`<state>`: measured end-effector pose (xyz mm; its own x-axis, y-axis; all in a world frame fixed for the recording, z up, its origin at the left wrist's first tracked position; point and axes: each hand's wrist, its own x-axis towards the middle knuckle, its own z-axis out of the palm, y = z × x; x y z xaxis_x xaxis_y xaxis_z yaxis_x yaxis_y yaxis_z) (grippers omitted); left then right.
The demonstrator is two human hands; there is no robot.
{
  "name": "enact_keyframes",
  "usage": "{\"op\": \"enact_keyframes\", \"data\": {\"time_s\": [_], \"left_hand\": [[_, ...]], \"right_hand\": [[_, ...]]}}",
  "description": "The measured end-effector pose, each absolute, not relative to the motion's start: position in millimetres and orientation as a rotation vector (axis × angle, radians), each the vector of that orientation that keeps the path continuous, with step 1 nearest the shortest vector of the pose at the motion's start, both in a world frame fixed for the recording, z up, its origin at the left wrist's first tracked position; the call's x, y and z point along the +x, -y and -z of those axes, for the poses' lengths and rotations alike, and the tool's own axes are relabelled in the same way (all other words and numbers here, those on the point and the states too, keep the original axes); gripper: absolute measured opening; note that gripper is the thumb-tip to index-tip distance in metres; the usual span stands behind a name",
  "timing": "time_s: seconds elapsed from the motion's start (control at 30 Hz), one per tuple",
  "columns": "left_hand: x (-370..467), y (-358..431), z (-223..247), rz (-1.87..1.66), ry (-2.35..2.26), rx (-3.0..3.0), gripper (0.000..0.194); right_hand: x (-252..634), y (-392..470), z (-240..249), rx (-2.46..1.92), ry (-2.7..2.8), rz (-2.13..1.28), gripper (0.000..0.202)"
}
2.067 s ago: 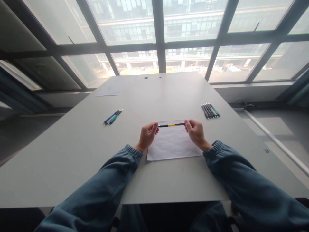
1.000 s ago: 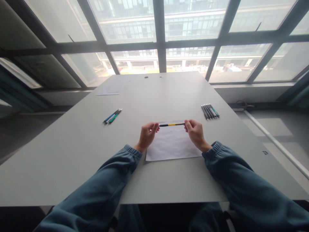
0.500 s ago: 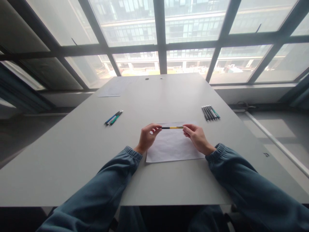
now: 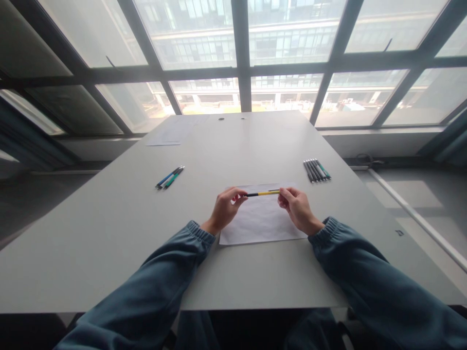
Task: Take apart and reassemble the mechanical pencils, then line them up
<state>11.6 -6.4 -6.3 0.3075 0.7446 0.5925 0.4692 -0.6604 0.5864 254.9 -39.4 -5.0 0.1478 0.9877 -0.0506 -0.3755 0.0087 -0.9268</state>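
Observation:
A yellow and black pen (image 4: 263, 193) is held nearly level between my two hands, above a white sheet of paper (image 4: 260, 226). My left hand (image 4: 225, 208) pinches its black end between thumb and fingers. At the yellow end, where a dark clip shows, my right hand (image 4: 296, 206) has its fingers closed on the pen. The tips of the pen are hidden by my fingers. The paper lies flat on the white table (image 4: 233, 155) below both hands.
Left of the paper lie a few pens (image 4: 170, 178) in blue, white and green. A row of several mostly dark pens (image 4: 317, 170) lies to the right. Another printed sheet (image 4: 170, 131) rests at the far left, before the windows (image 4: 204, 34).
The pen has tilted a little, its right end now slightly higher, and its clip has turned toward the far side. Both hands keep their hold with small shifts.

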Motion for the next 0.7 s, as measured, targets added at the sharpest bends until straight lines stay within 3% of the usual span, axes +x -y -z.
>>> {"op": "enact_keyframes", "data": {"time_s": [0.47, 0.7], "left_hand": [[10.5, 6.9, 8.7, -1.037, -1.169, 2.401, 0.027], [11.5, 5.7, 7.3, -1.103, -1.131, 2.393, 0.032]], "right_hand": [[256.2, 38.2, 11.1, -0.980, 0.852, -1.339, 0.042], [254.5, 38.6, 11.3, -1.074, 0.801, -1.430, 0.057]]}}
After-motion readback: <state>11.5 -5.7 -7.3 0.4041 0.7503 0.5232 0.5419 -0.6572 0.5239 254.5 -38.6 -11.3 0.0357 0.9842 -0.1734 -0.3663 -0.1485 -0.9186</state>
